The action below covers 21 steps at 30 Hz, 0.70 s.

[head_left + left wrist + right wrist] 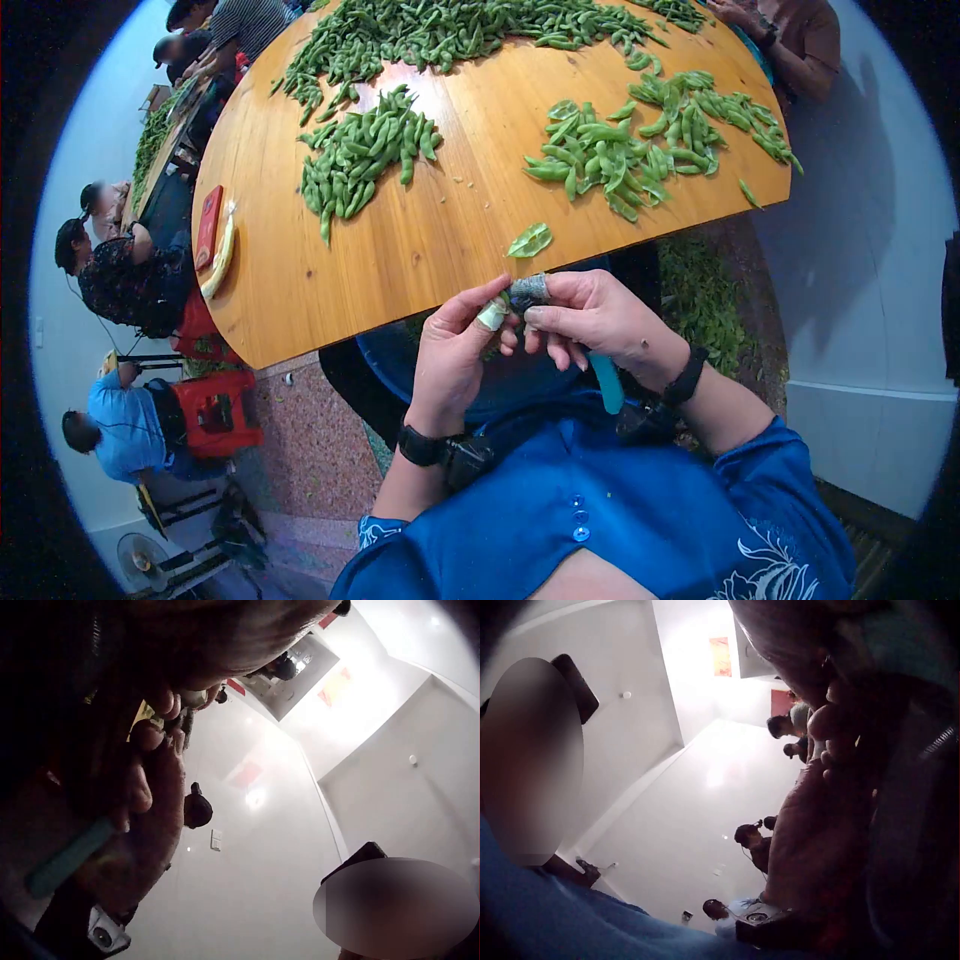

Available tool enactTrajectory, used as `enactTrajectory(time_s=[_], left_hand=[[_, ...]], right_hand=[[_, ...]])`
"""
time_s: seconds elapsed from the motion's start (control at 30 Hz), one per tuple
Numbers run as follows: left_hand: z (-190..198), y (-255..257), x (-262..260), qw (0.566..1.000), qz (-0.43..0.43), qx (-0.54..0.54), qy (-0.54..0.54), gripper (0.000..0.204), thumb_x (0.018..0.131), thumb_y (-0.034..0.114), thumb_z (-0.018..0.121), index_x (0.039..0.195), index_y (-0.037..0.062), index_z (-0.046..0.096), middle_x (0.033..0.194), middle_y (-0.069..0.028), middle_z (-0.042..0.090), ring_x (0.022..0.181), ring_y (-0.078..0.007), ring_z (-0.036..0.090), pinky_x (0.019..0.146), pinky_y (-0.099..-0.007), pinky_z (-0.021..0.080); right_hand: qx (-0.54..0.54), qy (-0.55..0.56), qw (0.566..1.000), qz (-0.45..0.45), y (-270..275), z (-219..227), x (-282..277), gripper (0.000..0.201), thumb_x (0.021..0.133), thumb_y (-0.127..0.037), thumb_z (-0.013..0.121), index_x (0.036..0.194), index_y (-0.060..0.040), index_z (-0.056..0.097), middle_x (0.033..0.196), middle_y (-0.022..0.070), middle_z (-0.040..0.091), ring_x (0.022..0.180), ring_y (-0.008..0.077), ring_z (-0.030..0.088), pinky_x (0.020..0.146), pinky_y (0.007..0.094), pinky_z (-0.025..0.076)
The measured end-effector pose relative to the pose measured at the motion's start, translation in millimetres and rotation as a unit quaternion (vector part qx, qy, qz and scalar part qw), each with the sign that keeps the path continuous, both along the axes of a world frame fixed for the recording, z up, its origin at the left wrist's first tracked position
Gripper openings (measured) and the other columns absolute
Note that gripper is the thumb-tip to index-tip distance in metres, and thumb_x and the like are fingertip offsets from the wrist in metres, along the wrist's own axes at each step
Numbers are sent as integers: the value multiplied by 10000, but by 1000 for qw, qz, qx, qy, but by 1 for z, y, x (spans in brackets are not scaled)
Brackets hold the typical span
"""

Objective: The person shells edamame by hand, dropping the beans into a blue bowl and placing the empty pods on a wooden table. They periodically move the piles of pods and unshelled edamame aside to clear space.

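Note:
Both hands meet over the near edge of the wooden table. My left hand (452, 345), with pale tape round a finger, pinches a bean pod (505, 298), of which only a bit of green shows between the fingers. My right hand (595, 308), grey tape wrapped round its index finger, works at the same spot. It grips a tool with a teal handle (606, 383) that sticks out below the palm; the tool's working end is hidden. In the left wrist view the teal handle (71, 859) shows under the curled fingers. An opened pod (530, 240) lies just beyond the fingertips.
On the table (460, 240) lie a small pile of pods (365, 160), flatter, paler pods (625, 155) and a big heap (430, 35) at the back. A red box (209, 227) sits at the left edge. A blue tub (385, 360) is below the hands. Other people sit around.

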State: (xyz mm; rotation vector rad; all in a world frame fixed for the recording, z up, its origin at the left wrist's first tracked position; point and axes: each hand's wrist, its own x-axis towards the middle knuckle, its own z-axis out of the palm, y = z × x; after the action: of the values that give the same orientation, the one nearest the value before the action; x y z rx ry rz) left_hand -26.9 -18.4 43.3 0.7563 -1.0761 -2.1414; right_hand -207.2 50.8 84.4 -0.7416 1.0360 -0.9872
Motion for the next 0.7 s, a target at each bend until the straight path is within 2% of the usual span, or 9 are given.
enactTrajectory(time_s=[0.1, 0.23, 0.3, 0.43, 0.53, 0.6, 0.7], left_hand=[[-4, 2, 0, 998, -24, 35, 41, 288, 919, 72, 565, 1201, 18, 587, 897, -77, 644, 713, -99, 582, 639, -215, 486], [-3, 2, -3, 998, -8, 56, 38, 273, 920, 65, 560, 1186, 15, 595, 891, -72, 646, 708, -93, 581, 637, -213, 484], [-1, 1, -5, 1000, 13, -17, -15, 260, 921, 58, 556, 1172, 11, 603, 886, -67, 649, 702, -87, 579, 637, -211, 482], [7, 4, -7, 993, 20, -87, -73, 246, 922, 50, 550, 1157, 10, 612, 886, -65, 652, 698, -83, 580, 637, -208, 481], [4, 5, -5, 997, 15, -57, -58, 252, 923, 60, 553, 1166, 13, 604, 883, -67, 648, 699, -87, 579, 637, -213, 483], [-1, 3, -1, 999, -2, 43, 24, 271, 920, 73, 562, 1184, 19, 590, 883, -71, 640, 699, -99, 577, 637, -216, 483], [-11, 1, 3, 993, -28, 98, 62, 299, 917, 78, 564, 1211, 24, 568, 882, -76, 631, 703, -114, 574, 639, -223, 484]], right_hand=[[-7, -7, 1000, -8, 0, -7, 1, 158, 939, -145, 521, 990, -35, 623, 774, 13, 643, 510, 34, 565, 399, 147, 414], [-11, -7, 1000, -12, 2, -2, -1, 159, 939, -144, 518, 988, -33, 621, 773, 14, 643, 510, 35, 565, 399, 149, 412], [-14, 35, 999, 10, 2, 1, -3, 160, 937, -144, 519, 989, -30, 619, 778, 14, 644, 509, 37, 565, 401, 152, 413], [-2, 51, 999, 10, 2, 0, -2, 162, 936, -146, 519, 992, -31, 619, 776, 10, 639, 520, 39, 574, 406, 157, 416], [-18, 36, 999, 1, 3, -1, 0, 160, 933, -148, 524, 995, -37, 621, 764, 3, 631, 514, 32, 555, 408, 152, 404], [-10, 18, 1000, -24, 4, 1, 3, 156, 933, -146, 527, 998, -42, 622, 745, -8, 619, 492, 17, 504, 402, 146, 371], [-2, 7, 999, -35, 6, -1, 6, 148, 930, -143, 530, 997, -50, 624, 720, -23, 599, 473, 6, 451, 396, 146, 340]])
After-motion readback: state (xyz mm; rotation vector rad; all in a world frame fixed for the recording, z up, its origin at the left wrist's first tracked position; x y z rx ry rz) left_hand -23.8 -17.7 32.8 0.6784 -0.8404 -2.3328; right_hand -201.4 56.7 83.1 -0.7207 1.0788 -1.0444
